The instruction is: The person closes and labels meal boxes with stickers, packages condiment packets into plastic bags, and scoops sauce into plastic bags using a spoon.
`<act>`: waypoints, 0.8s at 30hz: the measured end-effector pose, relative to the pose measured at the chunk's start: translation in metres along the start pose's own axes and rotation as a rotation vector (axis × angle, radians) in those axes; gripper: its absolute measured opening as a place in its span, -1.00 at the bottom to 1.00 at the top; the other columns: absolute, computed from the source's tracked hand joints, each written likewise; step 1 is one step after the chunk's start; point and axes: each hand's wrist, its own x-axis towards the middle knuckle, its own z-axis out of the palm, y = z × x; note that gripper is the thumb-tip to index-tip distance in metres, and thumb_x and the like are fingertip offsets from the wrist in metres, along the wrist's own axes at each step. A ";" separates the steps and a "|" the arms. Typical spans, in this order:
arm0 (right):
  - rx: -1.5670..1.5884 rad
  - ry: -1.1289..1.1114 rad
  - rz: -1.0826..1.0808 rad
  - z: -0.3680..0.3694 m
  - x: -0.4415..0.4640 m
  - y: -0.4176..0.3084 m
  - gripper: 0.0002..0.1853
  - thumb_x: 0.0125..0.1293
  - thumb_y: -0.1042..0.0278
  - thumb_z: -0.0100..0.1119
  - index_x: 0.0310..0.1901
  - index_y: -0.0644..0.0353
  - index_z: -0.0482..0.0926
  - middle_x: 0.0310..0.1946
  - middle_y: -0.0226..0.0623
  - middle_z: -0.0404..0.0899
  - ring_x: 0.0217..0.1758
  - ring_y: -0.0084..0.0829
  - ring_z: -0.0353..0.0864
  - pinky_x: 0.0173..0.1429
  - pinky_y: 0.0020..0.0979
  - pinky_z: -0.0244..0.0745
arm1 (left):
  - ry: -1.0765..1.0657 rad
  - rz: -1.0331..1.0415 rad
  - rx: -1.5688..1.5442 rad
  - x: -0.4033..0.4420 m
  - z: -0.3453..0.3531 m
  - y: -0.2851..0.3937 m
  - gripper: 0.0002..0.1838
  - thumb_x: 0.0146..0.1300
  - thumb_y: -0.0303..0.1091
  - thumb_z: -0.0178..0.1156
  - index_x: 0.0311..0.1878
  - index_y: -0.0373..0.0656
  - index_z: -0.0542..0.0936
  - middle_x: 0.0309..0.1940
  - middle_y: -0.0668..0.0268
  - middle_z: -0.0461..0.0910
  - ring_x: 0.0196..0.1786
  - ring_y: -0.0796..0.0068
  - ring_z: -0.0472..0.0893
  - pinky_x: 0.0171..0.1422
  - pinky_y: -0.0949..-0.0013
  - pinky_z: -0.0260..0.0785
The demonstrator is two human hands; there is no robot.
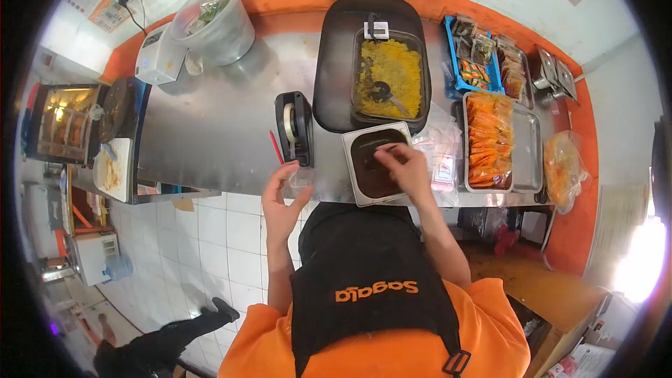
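Observation:
My left hand point(281, 203) is at the counter's front edge, its thumb and fingers curved around a small clear plastic bag point(302, 179). My right hand point(409, 173) reaches over a square metal container point(351, 180) with dark brown contents point(371, 176). Its fingertips are pinched together; whatever they hold is too small to make out. A black tape dispenser point(302, 129) stands just beyond my left hand, with a red pen point(275, 145) beside it. Behind the container, a clear tub point(425, 80) of yellow crumbly food point(392, 73) sits on a black tray point(336, 84), a dark-handled utensil point(383, 91) lying in it.
Small clear packets point(439, 147) lie right of the container. Farther right are a metal tray of orange packets point(488, 140), a blue basket point(462, 84) and a stuffed bag point(563, 161). A large plastic bucket point(234, 35) and white device point(159, 56) stand at back left. Another person's dark-clothed leg point(175, 336) shows lower left.

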 end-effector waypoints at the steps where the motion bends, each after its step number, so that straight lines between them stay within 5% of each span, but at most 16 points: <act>1: -0.072 -0.030 -0.106 0.010 -0.002 0.012 -0.80 0.42 0.29 0.43 -0.16 0.28 0.76 -0.47 -0.42 0.66 -0.56 -0.63 0.48 -0.45 -0.48 0.37 | -0.010 0.007 0.017 0.001 0.002 0.002 -0.42 0.12 -0.58 0.52 0.26 -0.21 0.62 0.29 0.18 0.62 0.35 0.34 0.56 0.40 0.25 0.36; 2: -0.144 -0.063 -0.212 0.014 -0.004 0.023 -0.79 0.45 0.27 0.41 -0.16 0.29 0.75 -0.46 -0.39 0.67 -0.57 -0.59 0.49 -0.45 -0.46 0.39 | -0.018 0.014 0.034 0.001 0.005 0.003 -0.42 0.12 -0.57 0.53 0.25 -0.20 0.62 0.30 0.19 0.62 0.36 0.34 0.56 0.39 0.25 0.36; 5: -0.336 0.012 -0.149 0.001 -0.013 0.008 -0.77 0.46 0.31 0.33 -0.13 0.36 0.72 -0.24 -0.04 0.72 -0.15 0.02 0.72 -0.03 -0.15 0.57 | -0.017 0.017 0.052 -0.004 0.010 0.005 -0.43 0.11 -0.52 0.54 0.24 -0.18 0.64 0.29 0.22 0.62 0.35 0.34 0.56 0.38 0.27 0.36; 6: -0.441 0.012 -0.307 -0.010 -0.016 -0.004 -0.81 0.49 0.40 0.24 -0.08 0.38 0.70 -0.16 0.01 0.71 -0.07 0.12 0.70 0.05 -0.10 0.57 | -0.010 0.010 0.087 -0.007 0.010 0.005 -0.43 0.10 -0.51 0.55 0.23 -0.18 0.64 0.28 0.22 0.63 0.32 0.34 0.57 0.36 0.27 0.36; 9: -0.405 0.015 -0.315 -0.035 -0.023 -0.014 -0.84 0.49 0.45 0.22 -0.08 0.36 0.71 -0.09 0.01 0.71 -0.06 0.07 0.70 0.08 -0.13 0.57 | -0.003 0.031 0.225 -0.010 0.016 0.008 -0.41 0.08 -0.48 0.57 0.23 -0.18 0.65 0.25 0.23 0.64 0.21 0.35 0.59 0.30 0.29 0.38; 13: -0.359 0.118 -0.139 -0.046 -0.031 0.001 -0.84 0.49 0.44 0.25 -0.11 0.30 0.79 -0.17 -0.09 0.76 -0.31 -0.14 0.73 -0.14 -0.25 0.57 | -0.028 0.064 0.293 -0.012 0.021 0.005 -0.40 0.04 -0.49 0.58 0.21 -0.18 0.65 0.14 0.25 0.64 0.04 0.41 0.57 0.18 0.34 0.41; 20: -0.275 0.202 0.064 -0.030 -0.059 0.041 -0.80 0.51 0.31 0.30 -0.04 0.21 0.82 -0.56 -0.25 0.68 -0.52 -0.64 0.44 -0.41 -0.41 0.32 | -0.073 0.065 0.151 -0.004 0.036 -0.003 -0.41 0.04 -0.49 0.60 0.19 -0.21 0.64 -0.01 0.27 0.63 -0.08 0.43 0.58 0.08 0.37 0.49; 24: -0.158 0.169 0.129 -0.020 -0.072 0.044 -0.72 0.56 0.25 0.27 -0.08 0.34 0.80 -0.45 -0.35 0.76 -0.52 -0.68 0.43 -0.46 -0.44 0.27 | -0.117 0.093 0.189 0.002 0.041 -0.003 -0.39 0.03 -0.47 0.61 0.20 -0.23 0.63 -0.01 0.25 0.65 -0.07 0.42 0.61 0.09 0.35 0.52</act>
